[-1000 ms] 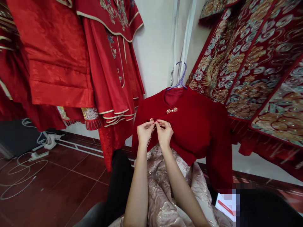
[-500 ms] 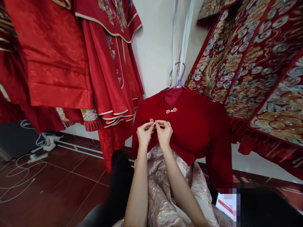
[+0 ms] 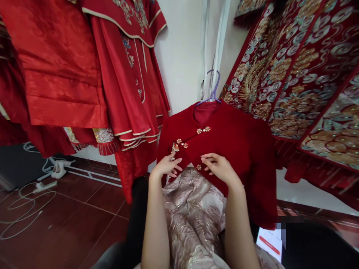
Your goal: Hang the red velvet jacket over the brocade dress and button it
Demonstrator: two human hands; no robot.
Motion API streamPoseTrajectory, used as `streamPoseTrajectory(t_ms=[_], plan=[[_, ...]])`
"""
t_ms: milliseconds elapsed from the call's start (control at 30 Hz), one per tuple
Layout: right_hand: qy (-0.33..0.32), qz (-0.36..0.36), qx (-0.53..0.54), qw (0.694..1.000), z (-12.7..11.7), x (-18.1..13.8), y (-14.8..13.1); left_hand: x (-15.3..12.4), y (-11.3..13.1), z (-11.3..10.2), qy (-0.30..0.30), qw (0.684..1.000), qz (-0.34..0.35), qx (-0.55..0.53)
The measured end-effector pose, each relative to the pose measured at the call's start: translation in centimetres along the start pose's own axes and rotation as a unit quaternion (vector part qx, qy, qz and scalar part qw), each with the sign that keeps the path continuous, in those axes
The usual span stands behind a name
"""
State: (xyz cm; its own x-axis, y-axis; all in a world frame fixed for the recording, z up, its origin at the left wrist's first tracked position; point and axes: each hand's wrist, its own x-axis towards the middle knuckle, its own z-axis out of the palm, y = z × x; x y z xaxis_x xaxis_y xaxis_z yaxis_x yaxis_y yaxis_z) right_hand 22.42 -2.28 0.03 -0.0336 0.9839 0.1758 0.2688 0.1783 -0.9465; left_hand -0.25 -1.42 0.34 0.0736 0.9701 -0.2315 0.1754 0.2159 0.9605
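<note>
A dark red velvet jacket (image 3: 232, 145) hangs before me on a purple hanger (image 3: 215, 93). Its neck clasp (image 3: 203, 130) of gold flowers and pearls is joined. Lower down, a second flower-and-pearl clasp (image 3: 182, 143) sits beside a fan-shaped ornament (image 3: 175, 148). My left hand (image 3: 166, 165) is at the left front panel just below that ornament, fingers spread. Over the right front panel is my right hand (image 3: 220, 168), fingers apart and loosely bent, close to a single flower clasp piece (image 3: 198, 167). Below the jacket, a shiny pale pink brocade fabric (image 3: 193, 209) spreads between my forearms.
Red garments (image 3: 64, 82) hang on the left, and a heavily embroidered one (image 3: 303, 82) on the right. White cables (image 3: 28, 201) lie on the tiled floor at left. At lower right is a lit phone screen (image 3: 269, 243) beside a dark shape.
My hands were together at the second clasp. They have parted: left moved down and left, right moved down and right. That clasp and the lower flower piece are now uncovered.
</note>
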Motion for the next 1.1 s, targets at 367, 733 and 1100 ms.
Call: streamPoseTrajectory(t_ms=[367,733,1100], plan=[[-0.055,0.056,-0.015,0.997,0.7,0.1,1.4,2.5,-2.0,-0.6,0.129,0.990,0.062,-0.007],[-0.052,0.021,-0.019,0.998,2.4,0.9,2.1,3.2,-2.3,-0.7,0.126,0.987,0.095,-0.010],[-0.137,-0.055,-0.025,0.989,2.7,-0.2,0.5,3.1,-1.9,-0.5,0.110,0.990,0.090,-0.011]])
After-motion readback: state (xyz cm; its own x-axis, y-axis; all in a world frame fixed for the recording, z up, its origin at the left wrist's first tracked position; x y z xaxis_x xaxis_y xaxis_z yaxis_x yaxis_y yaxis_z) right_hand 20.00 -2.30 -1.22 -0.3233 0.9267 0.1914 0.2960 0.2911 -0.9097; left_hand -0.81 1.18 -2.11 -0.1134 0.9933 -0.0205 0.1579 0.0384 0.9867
